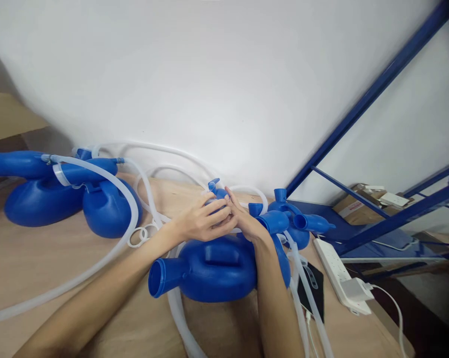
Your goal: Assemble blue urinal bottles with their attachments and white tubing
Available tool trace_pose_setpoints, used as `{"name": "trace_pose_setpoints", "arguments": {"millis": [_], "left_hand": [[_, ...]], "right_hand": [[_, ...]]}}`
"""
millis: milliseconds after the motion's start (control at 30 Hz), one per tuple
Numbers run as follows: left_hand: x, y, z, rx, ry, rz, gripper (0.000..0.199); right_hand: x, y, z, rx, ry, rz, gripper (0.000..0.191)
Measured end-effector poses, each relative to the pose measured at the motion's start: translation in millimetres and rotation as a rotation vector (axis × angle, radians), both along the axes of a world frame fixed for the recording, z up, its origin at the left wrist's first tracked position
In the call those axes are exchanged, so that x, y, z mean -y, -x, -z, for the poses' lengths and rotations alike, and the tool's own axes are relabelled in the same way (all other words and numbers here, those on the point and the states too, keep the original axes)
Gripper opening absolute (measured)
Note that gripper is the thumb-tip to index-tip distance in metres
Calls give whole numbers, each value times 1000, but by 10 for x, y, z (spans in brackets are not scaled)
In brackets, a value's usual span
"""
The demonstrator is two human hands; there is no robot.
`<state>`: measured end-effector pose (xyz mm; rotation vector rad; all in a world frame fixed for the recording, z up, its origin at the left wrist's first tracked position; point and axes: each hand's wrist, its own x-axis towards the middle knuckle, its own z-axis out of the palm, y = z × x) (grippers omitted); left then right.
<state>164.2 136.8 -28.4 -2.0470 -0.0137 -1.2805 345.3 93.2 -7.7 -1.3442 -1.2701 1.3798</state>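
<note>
My left hand [208, 221] is closed, its fingers curled around a small blue plastic fitting [219, 190] with a knob-like end. Against the same fitting press the fingers of my right hand [245, 217], meeting my left fingertips; much of the piece is hidden between them. Just below both hands, a blue plastic bottle [217, 273] with a moulded handle lies on its side, its wide open neck facing left. White flexible tubing [179, 318] runs beneath it and behind my hands.
Two blue bottles [107, 209] with spouts and tubes stand at left, near white rings [137, 237]. More blue spouts [314, 222] sit at right, beside a black phone-like device [314, 291] and a white power strip [339, 278]. A blue metal frame [369, 99] rises beyond.
</note>
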Motion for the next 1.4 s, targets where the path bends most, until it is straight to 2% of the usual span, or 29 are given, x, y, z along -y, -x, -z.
{"name": "trace_pose_setpoints", "arguments": {"millis": [167, 233, 300, 400, 500, 600, 733, 867, 1000, 1100, 1200, 1300, 1400], "left_hand": [[-73, -48, 155, -45, 77, 14, 25], [-105, -55, 186, 14, 91, -16, 28], [-149, -38, 200, 138, 120, -87, 31], [-242, 39, 211, 274, 198, -180, 49], [-342, 144, 226, 271, 152, -172, 59], [-400, 222, 234, 230, 83, -158, 63], [-391, 261, 212, 222, 78, -199, 61], [-354, 281, 173, 224, -16, -226, 56], [-320, 304, 178, 265, -11, -211, 38], [-282, 288, 200, 342, 121, -172, 24], [-251, 276, 158, 321, 292, -138, 22], [-244, 344, 12, 337, 547, -176, 34], [-252, 467, -178, 236, 909, -243, 43]], "right_hand": [[-137, 71, 180, -87, 24, 100, 70], [-185, 56, 208, -127, 10, 101, 65], [-224, 37, 208, -171, -12, 93, 58], [-260, 56, 181, -302, -12, 120, 51], [-263, 128, 155, -436, 0, 188, 47], [-235, 186, 134, -450, -7, 227, 47], [-188, 209, 100, -450, -22, 202, 48], [-175, 222, 89, -474, -3, 162, 45], [-215, 199, 147, -465, 9, 185, 47], [-262, 142, 221, -417, 5, 234, 49], [-305, 75, 278, -403, 10, 245, 48], [-330, 30, 300, -412, 2, 221, 47], [-321, 34, 296, -391, -11, 180, 50]]}}
